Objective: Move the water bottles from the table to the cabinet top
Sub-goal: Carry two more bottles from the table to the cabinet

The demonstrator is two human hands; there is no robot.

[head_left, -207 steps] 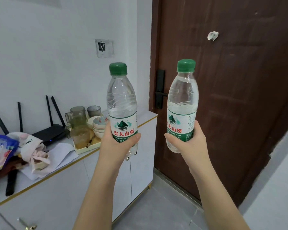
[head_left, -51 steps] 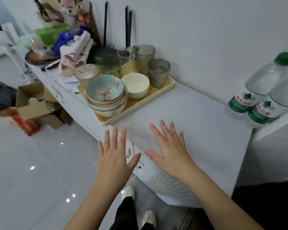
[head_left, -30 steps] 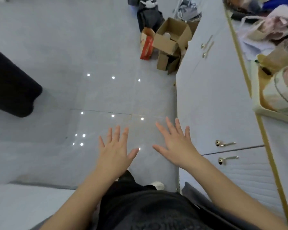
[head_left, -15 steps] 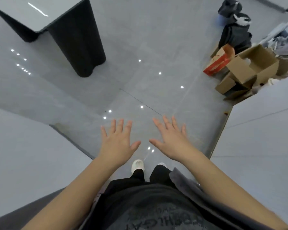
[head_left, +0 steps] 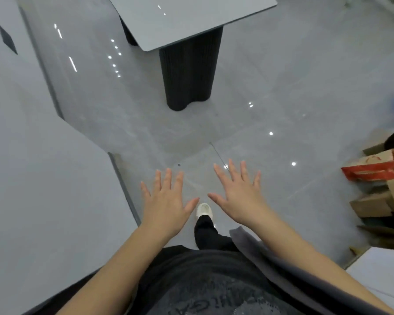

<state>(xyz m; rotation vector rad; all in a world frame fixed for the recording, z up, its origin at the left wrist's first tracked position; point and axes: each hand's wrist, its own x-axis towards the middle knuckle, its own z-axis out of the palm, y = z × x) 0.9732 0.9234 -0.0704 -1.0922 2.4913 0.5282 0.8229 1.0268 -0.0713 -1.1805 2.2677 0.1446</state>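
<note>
Table [head_left: 191, 19] now sits closer at top centre than half a second back, water bottles nowhere in frame, and we hold left hand [head_left: 166, 201] and right hand [head_left: 239, 196] low centre, fingers spread and empty, presumably freed for another pickup.

Cardboard boxes [head_left: 371, 205] — glossy grey floor [head_left: 282, 76]

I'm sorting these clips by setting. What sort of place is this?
Probably a room in a home: a glossy grey tiled floor, a table with a dark ribbed base, and opened cardboard boxes at the right.
</note>
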